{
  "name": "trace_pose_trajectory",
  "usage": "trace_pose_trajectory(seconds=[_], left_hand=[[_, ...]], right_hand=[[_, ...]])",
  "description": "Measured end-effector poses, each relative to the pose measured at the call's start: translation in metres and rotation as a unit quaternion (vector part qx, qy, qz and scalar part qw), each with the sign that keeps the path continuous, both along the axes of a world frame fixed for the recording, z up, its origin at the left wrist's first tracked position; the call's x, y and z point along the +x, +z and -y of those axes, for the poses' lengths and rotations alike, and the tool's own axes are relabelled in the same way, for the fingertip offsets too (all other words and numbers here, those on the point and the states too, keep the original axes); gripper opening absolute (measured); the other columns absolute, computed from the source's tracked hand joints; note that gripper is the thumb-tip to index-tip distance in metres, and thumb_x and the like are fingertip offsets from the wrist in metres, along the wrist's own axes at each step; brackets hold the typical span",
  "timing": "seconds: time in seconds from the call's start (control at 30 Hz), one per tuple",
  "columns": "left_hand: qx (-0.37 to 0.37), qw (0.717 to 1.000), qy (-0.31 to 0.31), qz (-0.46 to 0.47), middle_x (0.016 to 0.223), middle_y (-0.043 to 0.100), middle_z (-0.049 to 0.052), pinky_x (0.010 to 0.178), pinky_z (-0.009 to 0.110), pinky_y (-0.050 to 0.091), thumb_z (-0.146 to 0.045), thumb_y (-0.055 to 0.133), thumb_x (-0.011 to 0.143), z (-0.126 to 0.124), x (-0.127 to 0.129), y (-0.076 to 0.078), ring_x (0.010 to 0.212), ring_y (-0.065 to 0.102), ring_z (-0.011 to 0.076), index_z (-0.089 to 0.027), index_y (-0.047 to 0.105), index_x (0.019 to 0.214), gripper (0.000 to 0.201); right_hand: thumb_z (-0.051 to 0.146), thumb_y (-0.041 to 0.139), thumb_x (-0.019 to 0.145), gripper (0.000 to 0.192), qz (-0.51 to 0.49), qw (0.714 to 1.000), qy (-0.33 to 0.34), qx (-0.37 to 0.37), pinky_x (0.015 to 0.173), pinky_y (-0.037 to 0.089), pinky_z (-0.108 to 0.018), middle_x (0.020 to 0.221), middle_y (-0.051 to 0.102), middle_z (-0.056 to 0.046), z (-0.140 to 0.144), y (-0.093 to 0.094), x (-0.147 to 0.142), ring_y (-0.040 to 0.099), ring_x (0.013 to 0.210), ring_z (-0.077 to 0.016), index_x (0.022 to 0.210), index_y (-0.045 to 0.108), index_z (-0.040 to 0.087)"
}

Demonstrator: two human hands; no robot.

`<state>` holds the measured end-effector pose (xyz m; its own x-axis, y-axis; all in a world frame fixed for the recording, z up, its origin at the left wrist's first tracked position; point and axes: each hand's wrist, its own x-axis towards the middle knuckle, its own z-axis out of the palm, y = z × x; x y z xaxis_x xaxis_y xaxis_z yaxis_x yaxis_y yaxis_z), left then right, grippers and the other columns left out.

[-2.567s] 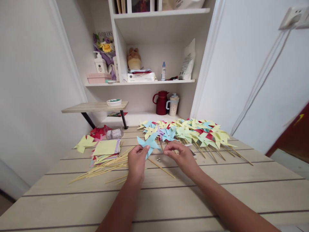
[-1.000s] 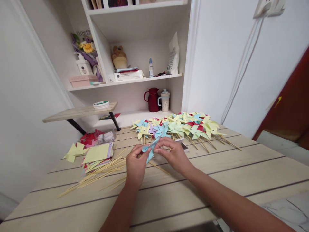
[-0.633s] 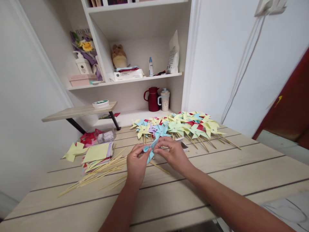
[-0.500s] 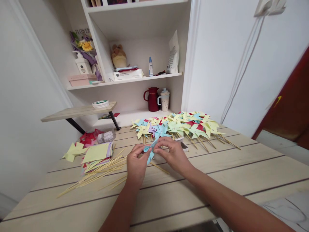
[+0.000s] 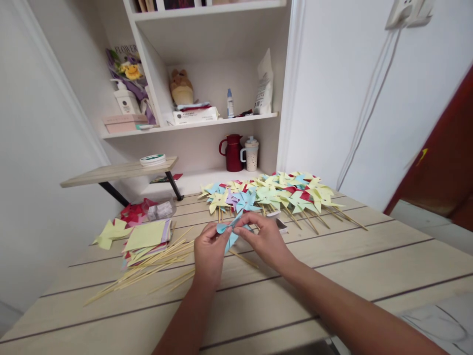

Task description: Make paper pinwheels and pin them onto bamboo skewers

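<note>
A light blue paper pinwheel (image 5: 229, 231) is pinched between both hands above the wooden table (image 5: 332, 266). My left hand (image 5: 207, 254) grips its left side, and my right hand (image 5: 264, 239) presses fingertips on its centre from the right. One thin wooden stick (image 5: 244, 258) lies on the table just under the hands. Behind them a heap of finished pinwheels (image 5: 273, 195) in yellow, green, blue and red lies with sticks pointing toward me.
Loose wooden sticks (image 5: 148, 268) and a stack of coloured paper squares (image 5: 148, 236) lie to the left. A small clear box (image 5: 160, 209) and red paper pieces (image 5: 133, 211) sit behind them. Shelves hold a red jug (image 5: 233, 153) and a mug (image 5: 251, 154).
Earlier the blue pinwheel was spread flat in my left hand while my right hand sat beside it; now both hands pinch it at its centre. The view has shifted rightward.
</note>
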<state>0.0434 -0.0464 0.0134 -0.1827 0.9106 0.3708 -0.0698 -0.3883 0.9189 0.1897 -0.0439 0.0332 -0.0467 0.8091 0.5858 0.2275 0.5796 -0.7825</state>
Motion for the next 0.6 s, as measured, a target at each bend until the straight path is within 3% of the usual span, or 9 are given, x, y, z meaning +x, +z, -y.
trace_pose_trajectory(seconds=[0.2, 0.37, 0.43, 0.53, 0.6], left_hand=[[0.014, 1.000, 0.020, 0.008, 0.085, 0.069, 0.003, 0.079, 0.029, 0.052, -0.032, 0.078, 0.072, 0.0017, 0.0033, 0.0023, 0.084, 0.065, 0.0177, -0.020, 0.079, 0.084, 0.017], [0.036, 0.999, 0.034, -0.007, 0.086, 0.069, 0.003, 0.077, 0.029, 0.052, -0.030, 0.076, 0.074, 0.0026, 0.0049, 0.0032, 0.084, 0.065, 0.0184, -0.021, 0.079, 0.084, 0.013], [0.047, 0.998, 0.041, -0.014, 0.085, 0.069, 0.004, 0.076, 0.029, 0.052, -0.029, 0.076, 0.075, 0.0032, 0.0050, 0.0038, 0.083, 0.064, 0.0186, -0.022, 0.079, 0.084, 0.012], [0.058, 0.997, 0.045, -0.031, 0.085, 0.069, 0.004, 0.075, 0.028, 0.051, -0.029, 0.074, 0.076, 0.0039, 0.0042, 0.0045, 0.084, 0.064, 0.0185, -0.022, 0.080, 0.085, 0.012], [0.062, 0.996, 0.046, -0.039, 0.084, 0.068, 0.003, 0.075, 0.027, 0.050, -0.029, 0.074, 0.078, 0.0043, 0.0035, 0.0048, 0.084, 0.063, 0.0180, -0.023, 0.080, 0.085, 0.011]], right_hand=[[0.023, 0.068, 0.079, 0.007, -0.013, 1.000, -0.025, -0.002, 0.076, 0.047, -0.033, 0.078, 0.069, 0.000, 0.0003, -0.0023, -0.0049, 0.063, 0.077, -0.0197, 0.076, 0.062, 0.023], [0.022, 0.070, 0.075, 0.024, -0.070, 0.997, -0.039, -0.006, 0.073, 0.046, -0.032, 0.078, 0.061, 0.002, 0.0011, -0.0030, -0.0073, 0.061, 0.075, -0.0179, 0.081, 0.047, 0.025], [0.021, 0.069, 0.075, 0.028, -0.075, 0.997, -0.028, -0.020, 0.076, 0.046, -0.033, 0.078, 0.063, 0.003, 0.0022, -0.0021, -0.0078, 0.063, 0.076, -0.0187, 0.094, 0.048, 0.025], [0.021, 0.068, 0.077, 0.054, -0.081, 0.996, -0.012, -0.033, 0.083, 0.046, -0.037, 0.075, 0.066, 0.004, 0.0026, -0.0007, -0.0080, 0.065, 0.078, -0.0200, 0.125, 0.045, 0.025], [0.022, 0.069, 0.077, 0.061, -0.087, 0.995, 0.001, -0.043, 0.085, 0.047, -0.037, 0.074, 0.065, 0.005, 0.0010, -0.0010, -0.0076, 0.064, 0.077, -0.0198, 0.133, 0.045, 0.025]])
